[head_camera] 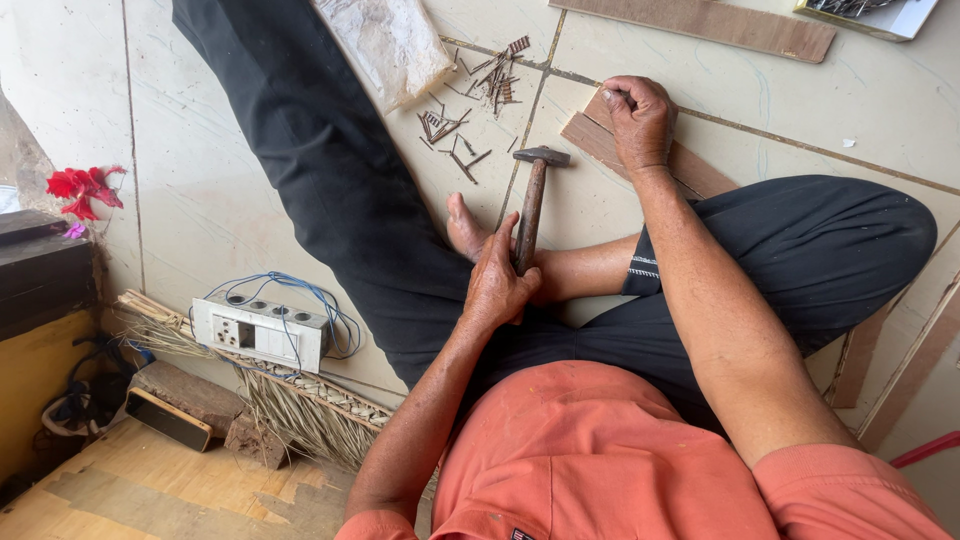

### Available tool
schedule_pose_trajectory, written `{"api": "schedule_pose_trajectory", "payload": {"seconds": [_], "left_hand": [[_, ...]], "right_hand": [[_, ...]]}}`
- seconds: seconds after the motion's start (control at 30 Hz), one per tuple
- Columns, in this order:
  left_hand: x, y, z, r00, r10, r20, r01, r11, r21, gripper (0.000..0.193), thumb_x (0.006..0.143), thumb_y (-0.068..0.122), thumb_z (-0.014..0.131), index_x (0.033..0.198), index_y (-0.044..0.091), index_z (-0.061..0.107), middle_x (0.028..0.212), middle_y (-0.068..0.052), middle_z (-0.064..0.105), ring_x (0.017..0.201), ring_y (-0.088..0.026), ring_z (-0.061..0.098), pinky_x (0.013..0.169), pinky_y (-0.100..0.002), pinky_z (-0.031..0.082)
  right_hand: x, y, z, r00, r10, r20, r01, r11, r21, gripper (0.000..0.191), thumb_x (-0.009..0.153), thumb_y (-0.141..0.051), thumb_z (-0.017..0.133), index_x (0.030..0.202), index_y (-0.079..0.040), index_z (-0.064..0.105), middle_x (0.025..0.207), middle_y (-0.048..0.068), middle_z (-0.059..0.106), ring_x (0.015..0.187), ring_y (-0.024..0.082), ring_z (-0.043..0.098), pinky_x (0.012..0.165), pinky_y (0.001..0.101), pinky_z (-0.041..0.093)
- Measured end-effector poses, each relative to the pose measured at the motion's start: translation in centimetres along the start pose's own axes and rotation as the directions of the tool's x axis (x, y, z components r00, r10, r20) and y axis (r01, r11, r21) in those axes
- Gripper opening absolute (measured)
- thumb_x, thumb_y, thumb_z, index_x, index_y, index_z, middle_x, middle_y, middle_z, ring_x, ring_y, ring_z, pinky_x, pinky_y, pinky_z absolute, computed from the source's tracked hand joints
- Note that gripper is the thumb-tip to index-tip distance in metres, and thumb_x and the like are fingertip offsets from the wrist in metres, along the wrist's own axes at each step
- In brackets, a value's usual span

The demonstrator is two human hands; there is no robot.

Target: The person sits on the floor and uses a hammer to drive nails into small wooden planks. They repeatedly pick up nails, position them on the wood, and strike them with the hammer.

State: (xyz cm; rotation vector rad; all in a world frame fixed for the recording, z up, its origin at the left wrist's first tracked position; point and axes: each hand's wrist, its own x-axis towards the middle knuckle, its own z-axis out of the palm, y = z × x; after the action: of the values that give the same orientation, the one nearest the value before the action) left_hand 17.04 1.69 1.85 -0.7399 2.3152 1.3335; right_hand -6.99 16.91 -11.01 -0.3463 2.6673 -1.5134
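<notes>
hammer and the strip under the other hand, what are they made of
Hammer: dark, dull head, probably steel; brown handle with a worn sheen, probably wood. The left hand grips it. Strip under the right hand: flat, matte reddish brown, likely plywood or hardboard.

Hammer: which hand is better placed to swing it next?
Left. The left hand already grips the hammer by its handle; the right hand is busy pressing the wood strip on the floor.
</notes>
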Motion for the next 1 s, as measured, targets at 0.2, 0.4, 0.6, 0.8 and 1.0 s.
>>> {"api": "schedule_pose_trajectory", "payload": {"seconds": [0.2,0.4,0.6,0.8,1.0], "left_hand": [[-0.1,-0.8,0.1,1.000,-0.010,0.017,0.012,0.997,-0.082,0.093,0.076,0.017,0.075,0.159,0.013,0.033,0.126,-0.021,0.062,0.112,-0.034,0.068,0.095,-0.043,0.055],[0.1,-1.4,0.5,0.990,-0.109,0.085,0.136,0.882,-0.451,0.090,0.081,0.016,0.077,0.160,0.011,0.035,0.125,-0.023,0.062,0.114,-0.030,0.065,0.097,-0.039,0.052],[-0.1,-0.9,0.7,0.967,-0.191,0.167,0.252,0.777,-0.577,0.089,0.079,0.013,0.072,0.160,0.013,0.034,0.114,-0.018,0.063,0.099,-0.025,0.066,0.086,-0.035,0.054],[0.0,-1.1,1.0,0.972,-0.169,0.164,0.234,0.775,-0.587,0.089,0.080,0.011,0.072,0.160,0.012,0.033,0.115,-0.019,0.065,0.099,-0.022,0.068,0.086,-0.036,0.056],[0.6,-2.7,1.4,0.919,-0.134,0.372,0.394,0.363,-0.844,0.071,0.093,0.016,0.064,0.156,0.004,0.033,0.099,-0.015,0.069,0.066,-0.015,0.061,0.055,-0.029,0.052]], "right_hand": [[-0.1,-0.1,0.1,0.997,-0.077,-0.011,0.077,0.996,-0.038,0.012,0.096,-0.006,0.081,0.105,-0.011,0.076,0.097,-0.002,0.073,0.076,0.009,0.060,0.073,0.0276,0.055],[-0.1,-0.2,0.2,0.989,-0.147,-0.013,0.144,0.982,-0.122,0.016,0.093,-0.004,0.082,0.106,-0.012,0.076,0.091,-0.003,0.071,0.079,0.015,0.059,0.082,0.0333,0.053],[-0.1,-0.1,0.3,0.991,-0.135,-0.024,0.131,0.984,-0.122,0.015,0.093,-0.005,0.082,0.105,-0.013,0.076,0.093,-0.003,0.073,0.078,0.015,0.059,0.081,0.0332,0.053],[-0.1,-0.1,0.5,0.994,-0.104,-0.026,0.100,0.988,-0.118,0.013,0.095,-0.008,0.081,0.105,-0.013,0.076,0.095,-0.003,0.073,0.076,0.013,0.059,0.077,0.0310,0.055],[0.0,-0.5,0.6,0.979,-0.200,-0.048,0.188,0.965,-0.181,0.017,0.095,-0.005,0.081,0.107,-0.015,0.074,0.097,-0.003,0.074,0.084,0.015,0.062,0.077,0.0310,0.056]]}}
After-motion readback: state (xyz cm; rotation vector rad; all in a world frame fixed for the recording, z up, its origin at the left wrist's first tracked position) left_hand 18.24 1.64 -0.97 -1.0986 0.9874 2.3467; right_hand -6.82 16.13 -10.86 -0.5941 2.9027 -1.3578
